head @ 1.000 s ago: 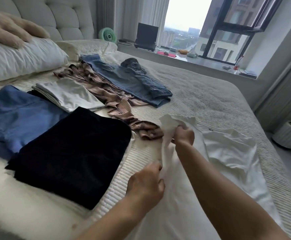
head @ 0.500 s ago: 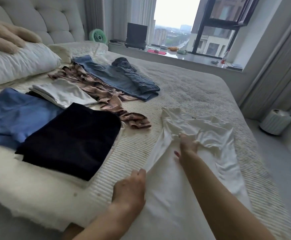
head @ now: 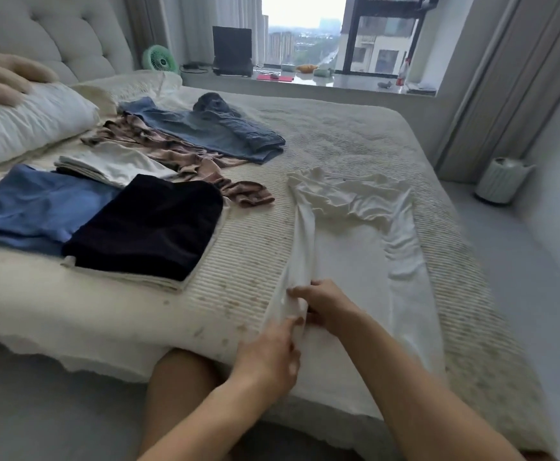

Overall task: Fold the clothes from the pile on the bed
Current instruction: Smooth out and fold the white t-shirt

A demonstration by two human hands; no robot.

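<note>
Where the far left begins, plump white pillow [head: 22, 128] with a fuzzy beige plush [head: 2, 74] resting on top, against a tufted grey headboard [head: 72, 31]; below, folded blue garment [head: 35, 207], smooth and flat, just beside a folded dark navy garment [head: 149, 224], squarish and velvety; behind them, a folded white stack [head: 112, 163]; further back, crumpled brown patterned garment [head: 178, 154] trailing in a long strip, touching unfolded blue jeans [head: 205, 131] of faded denim; all lying on the ribbed, cream-coloured bed [head: 355, 138]. On the sill beyond, small green fan [head: 159, 59], dark laptop [head: 232, 49], plastic bottle [head: 402, 74]. Toward the middle, left hand [head: 268, 354] and right hand [head: 325, 304] close together at the near edge of the bed; left grip narrow, fingers pinching the folded edge of the white garment [head: 355, 261]; right grip likewise curled round that same edge; thin, soft fabric spread lengthwise across the bed, smooth in the middle, rumpled at the far end and along the right side. Far right, on the floor, pale ribbed cylindrical bin [head: 501, 179]; contents impossible to tell.
</note>
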